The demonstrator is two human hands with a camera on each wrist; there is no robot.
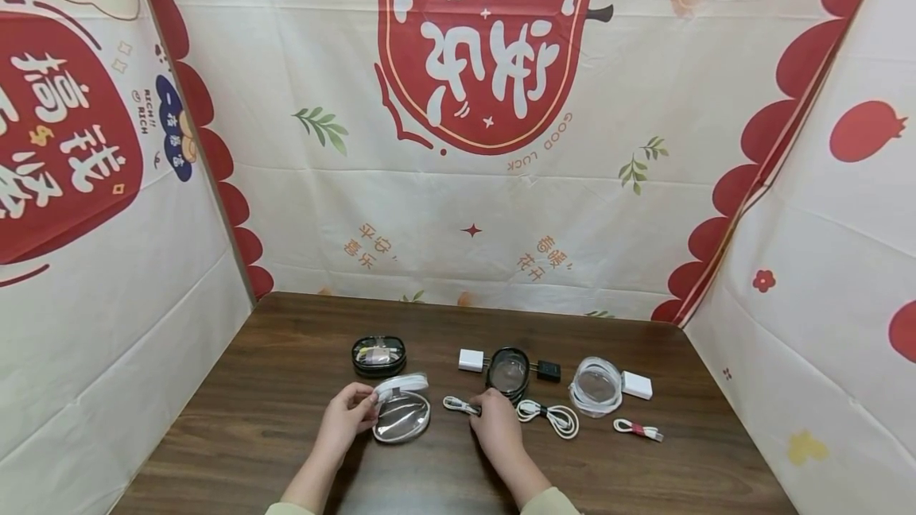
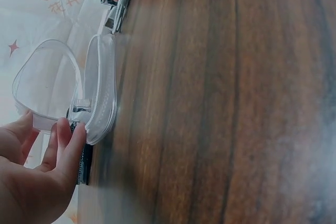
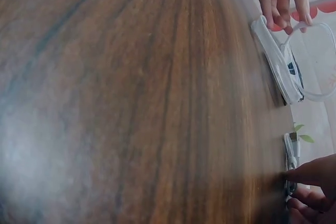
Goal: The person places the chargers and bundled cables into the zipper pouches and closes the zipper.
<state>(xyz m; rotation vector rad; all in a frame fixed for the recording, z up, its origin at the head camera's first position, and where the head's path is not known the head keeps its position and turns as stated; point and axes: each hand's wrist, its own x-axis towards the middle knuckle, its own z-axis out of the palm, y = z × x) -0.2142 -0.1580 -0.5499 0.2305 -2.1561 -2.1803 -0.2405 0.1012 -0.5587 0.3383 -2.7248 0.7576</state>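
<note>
My left hand (image 1: pixel 347 417) pinches the raised part of a clear pouch with white trim (image 1: pixel 402 421) at the left-centre of the table. In the left wrist view that pouch stands open, thumb and fingers on the rim of its lid (image 2: pixel 47 80). My right hand (image 1: pixel 498 426) pinches a small bundled white cable (image 1: pixel 458 404) with a dark band, low at the tabletop. The right wrist view shows the fingertips at the cable (image 3: pixel 290 153), beside the wood surface. Just past this hand lies a coiled white cable with a black tie (image 1: pixel 561 421).
Behind the open pouch sits a black-trimmed clear case (image 1: pixel 379 356) with small items inside. Farther right are a white charger (image 1: pixel 471 360), a black-trimmed round case (image 1: pixel 510 372), a black charger (image 1: pixel 549 371), a white-trimmed case (image 1: pixel 596 388), another white charger (image 1: pixel 637 385) and a red-tied cable (image 1: pixel 637 428).
</note>
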